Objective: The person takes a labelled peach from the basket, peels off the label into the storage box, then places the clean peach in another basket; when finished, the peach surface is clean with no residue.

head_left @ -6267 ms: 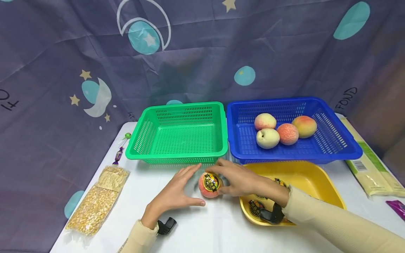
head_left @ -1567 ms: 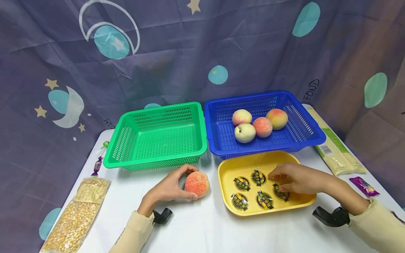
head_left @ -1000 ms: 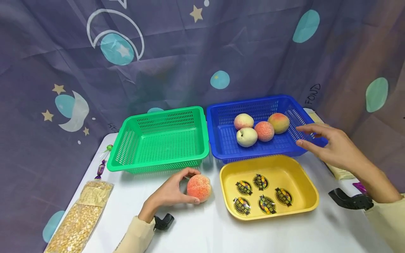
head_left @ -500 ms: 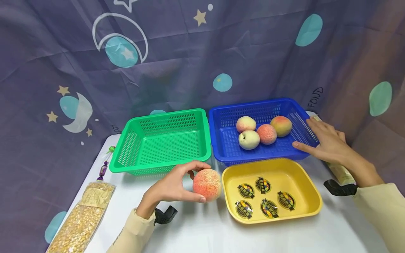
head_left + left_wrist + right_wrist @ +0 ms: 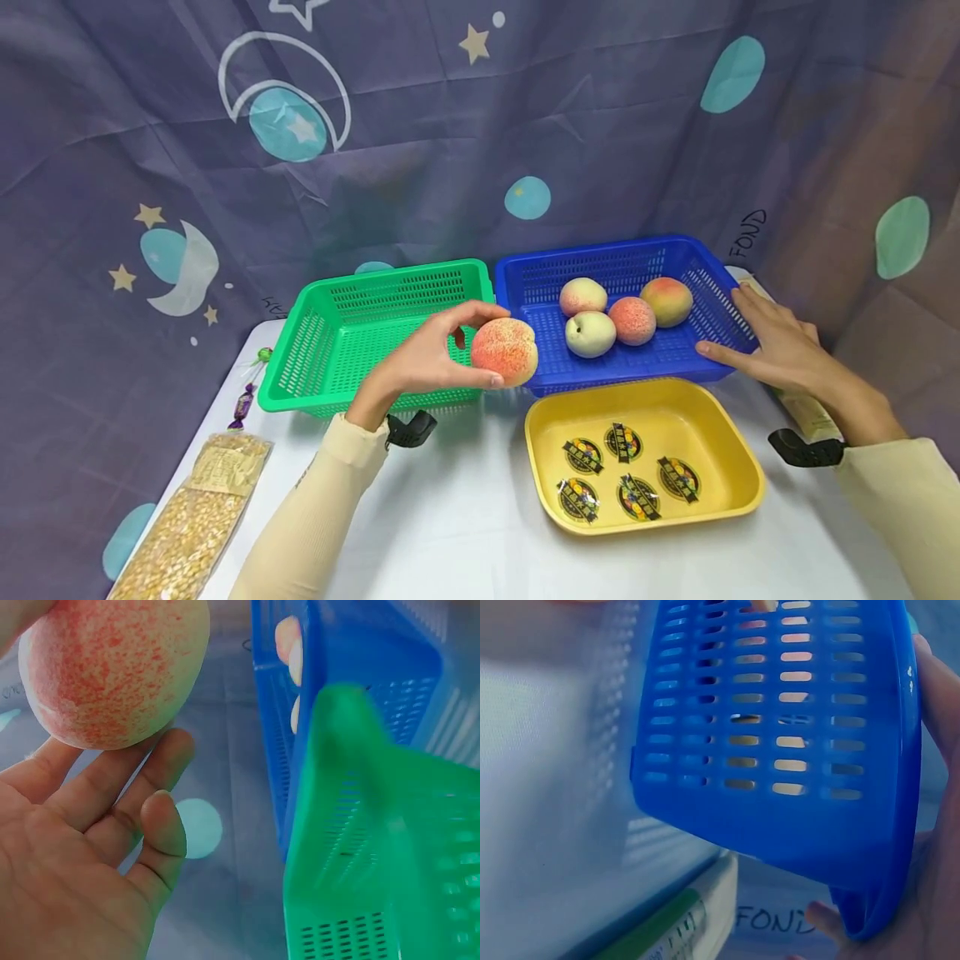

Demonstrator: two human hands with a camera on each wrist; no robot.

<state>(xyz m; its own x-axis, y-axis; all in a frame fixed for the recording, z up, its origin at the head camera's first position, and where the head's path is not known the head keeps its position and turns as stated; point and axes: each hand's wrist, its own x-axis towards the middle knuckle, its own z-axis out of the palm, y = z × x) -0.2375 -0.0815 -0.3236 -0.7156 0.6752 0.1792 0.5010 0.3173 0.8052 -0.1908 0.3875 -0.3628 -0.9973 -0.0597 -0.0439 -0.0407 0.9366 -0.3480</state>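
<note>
My left hand (image 5: 427, 354) holds a speckled pink peach (image 5: 506, 352) between thumb and fingers, raised above the table in front of the gap between two baskets. In the left wrist view the peach (image 5: 116, 667) sits at the fingers, clear of the palm. My right hand (image 5: 795, 350) grips the right rim of the blue basket (image 5: 551, 354), thumb over the front corner. The right wrist view shows that hand (image 5: 949, 795) at the basket wall (image 5: 780, 825). Inside lie a whitish peach (image 5: 590, 333), other pinkish peaches (image 5: 632, 321) and a yellow-red fruit (image 5: 666, 302).
A green basket (image 5: 360, 354) stands left of the blue one. In front is a yellow tray (image 5: 723, 454) with several round black fruit stickers (image 5: 639, 497) in it. A bag of corn kernels (image 5: 187, 525) and a purple candy (image 5: 242, 407) lie at left. A long packet (image 5: 813, 421) lies at right.
My left hand has lifted the peach off the table, up and slightly right. My right hand has left the yellow tray for the blue basket's rim. The peach's earlier sticker no longer shows.
</note>
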